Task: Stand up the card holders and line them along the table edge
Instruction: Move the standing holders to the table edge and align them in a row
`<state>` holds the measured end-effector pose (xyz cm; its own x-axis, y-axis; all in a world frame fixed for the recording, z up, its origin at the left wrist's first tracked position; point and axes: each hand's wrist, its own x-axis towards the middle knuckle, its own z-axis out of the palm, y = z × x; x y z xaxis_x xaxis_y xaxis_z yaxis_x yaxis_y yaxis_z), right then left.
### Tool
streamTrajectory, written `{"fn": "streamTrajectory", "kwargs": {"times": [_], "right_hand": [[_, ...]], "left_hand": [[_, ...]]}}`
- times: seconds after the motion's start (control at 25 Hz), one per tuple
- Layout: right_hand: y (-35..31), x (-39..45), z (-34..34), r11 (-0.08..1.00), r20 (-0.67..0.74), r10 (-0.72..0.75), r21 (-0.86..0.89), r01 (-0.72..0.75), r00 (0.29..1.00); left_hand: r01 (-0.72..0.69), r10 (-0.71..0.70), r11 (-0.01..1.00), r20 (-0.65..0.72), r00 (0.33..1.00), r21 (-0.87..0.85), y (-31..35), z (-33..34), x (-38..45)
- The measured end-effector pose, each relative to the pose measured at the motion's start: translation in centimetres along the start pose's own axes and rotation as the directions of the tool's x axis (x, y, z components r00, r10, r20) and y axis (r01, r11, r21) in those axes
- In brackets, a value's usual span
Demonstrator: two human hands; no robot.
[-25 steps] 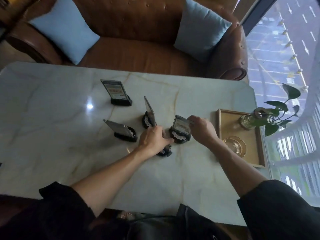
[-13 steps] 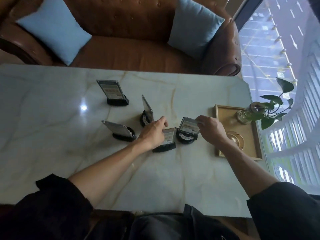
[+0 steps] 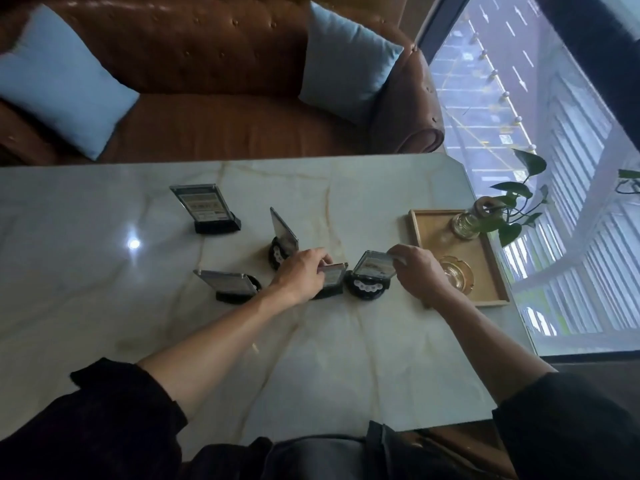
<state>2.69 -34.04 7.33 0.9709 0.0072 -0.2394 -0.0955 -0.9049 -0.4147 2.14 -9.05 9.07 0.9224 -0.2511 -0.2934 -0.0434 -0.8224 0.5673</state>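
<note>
Several card holders with clear panels on black bases stand on the marble table (image 3: 104, 323). My left hand (image 3: 303, 277) grips the top of a small holder (image 3: 334, 280) at the table's middle. Right beside it, my right hand (image 3: 415, 271) pinches the upper corner of a round-based holder (image 3: 372, 275). A holder (image 3: 228, 284) stands to the left of my left hand, another (image 3: 282, 237) stands edge-on just behind it, and a larger one (image 3: 204, 207) stands further back on the left.
A wooden tray (image 3: 420, 233) at the right carries a glass ashtray (image 3: 455, 273) and a plant in a glass vase (image 3: 467, 223). A brown leather sofa (image 3: 225, 126) with two blue cushions runs along the far table edge. A window lies to the right.
My left hand raised its small holder from flat to standing and slid it right, next to the round-based holder. My right hand kept its grip on that holder's top corner.
</note>
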Motion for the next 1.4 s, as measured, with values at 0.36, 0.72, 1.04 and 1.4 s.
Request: {"fn": "streamTrajectory", "kwargs": {"times": [0.36,0.72,1.04,1.4], "right_hand": [[-0.5,0.1,-0.7,0.997,-0.016,-0.042,-0.064,0.041,0.999],[2.3,10.7,-10.8,0.99,-0.124,-0.136,0.008,0.138,0.983],[5.1,20.4,-21.2,0.975,-0.183,-0.214,-0.108,0.196,0.96],[11.8,29.4,-22.8,0.996,-0.172,-0.055,0.059,0.066,0.984]], "left_hand": [[-0.063,0.066,0.995,-0.034,0.997,0.077,1.6,0.8,1.0],[-0.03,0.023,0.997,-0.115,0.993,-0.064,7.7,-3.1,8.5],[0.013,-0.031,0.998,-0.303,0.952,-0.061,12.9,-5.2,20.1],[-0.03,0.001,0.997,-0.37,0.929,-0.071,16.3,-3.3,31.5]]}}
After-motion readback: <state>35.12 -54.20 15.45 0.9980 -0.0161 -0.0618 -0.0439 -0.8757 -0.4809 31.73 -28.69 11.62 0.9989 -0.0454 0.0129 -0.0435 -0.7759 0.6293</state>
